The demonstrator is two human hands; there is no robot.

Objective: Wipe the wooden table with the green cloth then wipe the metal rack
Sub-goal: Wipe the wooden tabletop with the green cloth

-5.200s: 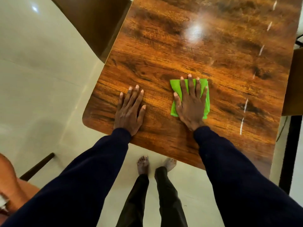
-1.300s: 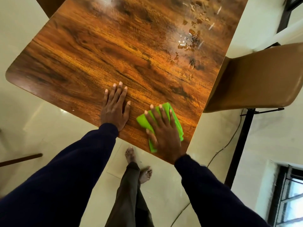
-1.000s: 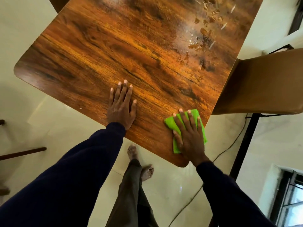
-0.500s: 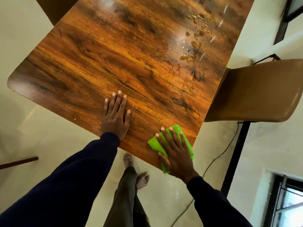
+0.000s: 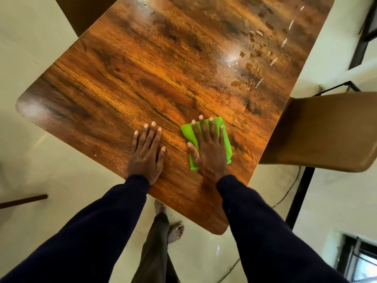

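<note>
We press the cloth (image 5: 225, 137) flat on the table's (image 5: 122, 82) near right part with our right hand (image 5: 210, 152), fingers straight and spread, to wipe; our left hand (image 5: 145, 155) lies flat beside it as a brace.

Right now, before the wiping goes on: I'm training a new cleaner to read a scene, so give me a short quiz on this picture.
1. True or false: the left hand lies flat on the bare wooden table, off the green cloth.
2. Pick one. The right hand on the cloth is: A, pinching one corner; B, pressing down with straight fingers; C, lifted clear of it.
3. Short answer: what on the table, beyond the cloth, looks not yet wiped?

Key: 1, true. 2, B. 3, the patch of droplets toward the far right of the tabletop.
</note>
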